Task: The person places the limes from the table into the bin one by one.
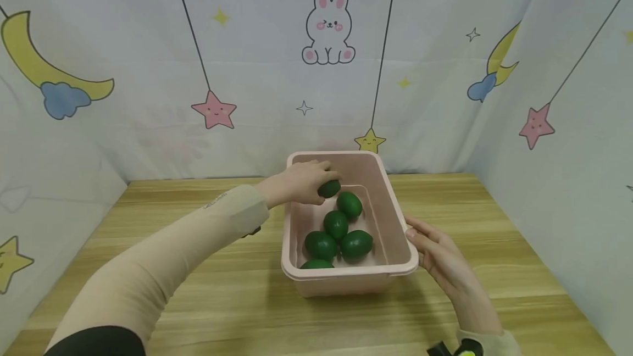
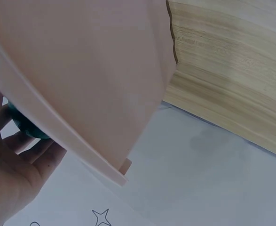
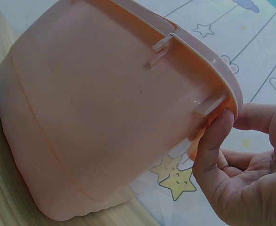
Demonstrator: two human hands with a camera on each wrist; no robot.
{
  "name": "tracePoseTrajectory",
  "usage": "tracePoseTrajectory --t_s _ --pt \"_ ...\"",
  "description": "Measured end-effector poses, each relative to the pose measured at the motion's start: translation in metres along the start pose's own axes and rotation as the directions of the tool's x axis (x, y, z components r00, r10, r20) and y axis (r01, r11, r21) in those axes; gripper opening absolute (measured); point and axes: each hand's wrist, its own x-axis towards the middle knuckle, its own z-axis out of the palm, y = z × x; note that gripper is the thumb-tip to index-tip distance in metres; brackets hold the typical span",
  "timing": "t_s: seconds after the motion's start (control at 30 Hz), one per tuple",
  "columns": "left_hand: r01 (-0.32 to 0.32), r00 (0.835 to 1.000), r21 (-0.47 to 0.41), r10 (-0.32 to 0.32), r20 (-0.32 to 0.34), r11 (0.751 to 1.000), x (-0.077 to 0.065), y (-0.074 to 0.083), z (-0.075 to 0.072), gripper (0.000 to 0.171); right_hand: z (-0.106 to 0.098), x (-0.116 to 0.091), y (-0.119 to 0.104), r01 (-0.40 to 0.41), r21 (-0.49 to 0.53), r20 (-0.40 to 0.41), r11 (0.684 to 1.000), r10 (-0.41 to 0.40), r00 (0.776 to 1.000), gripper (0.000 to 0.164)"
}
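A pink plastic bin (image 1: 350, 271) stands on the wooden table, with several dark green limes (image 1: 336, 225) lying at its near end and middle. My left hand (image 1: 304, 181) reaches over the bin's left rim and grips one lime (image 1: 329, 188) above the bin floor. In the left wrist view, that lime (image 2: 27, 125) shows against the fingers, partly hidden by the bin wall. My right hand (image 1: 447, 262) is at the bin's near right corner. The right wrist view shows this hand (image 3: 246, 174) pinching the rim between thumb and finger.
The wooden table (image 1: 217, 301) reaches to a white printed cloth (image 1: 277, 70) behind the bin. The cloth also runs along the left and right sides. Raised walls surround the limes in the bin.
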Motion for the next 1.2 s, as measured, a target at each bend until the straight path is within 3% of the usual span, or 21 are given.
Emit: tracePoseTrajectory --t_s 0.7,1.2 --pt "-0.019 0.999 0.014 0.018 0.031 1.000 -0.0017 -0.0017 0.0032 0.058 -0.0007 -0.0004 0.0011 0.015 0.008 0.018 1.000 -0.015 1.000 0.062" --pt "-0.030 0.999 0.008 0.030 -0.039 1.000 -0.0052 -0.0015 0.0013 0.050 0.0004 0.0006 -0.0005 0.000 0.000 0.006 1.000 0.000 1.000 0.063"
